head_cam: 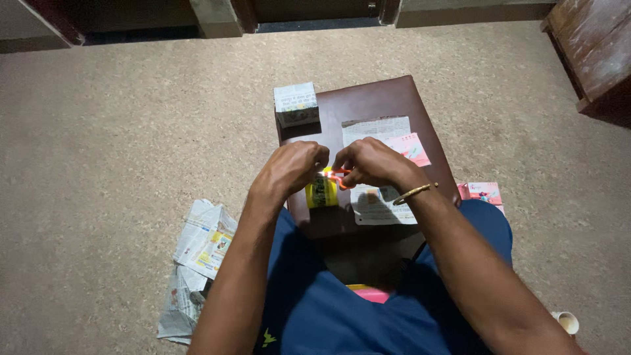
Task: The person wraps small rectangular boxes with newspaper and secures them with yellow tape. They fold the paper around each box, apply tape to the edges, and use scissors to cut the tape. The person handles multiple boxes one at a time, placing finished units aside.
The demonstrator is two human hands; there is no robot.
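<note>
Both hands, left hand [291, 167] and right hand [369, 162], pinch seemingly orange scissors [338, 177] between their fingertips, above a yellow bottle [321, 192].

Yellow labelled tube [321, 192] under hands [332, 165].

I see both my arms reaching forward, my left hand [292, 167] and my right hand [371, 162] curled, fingertips almost meeting.
</note>
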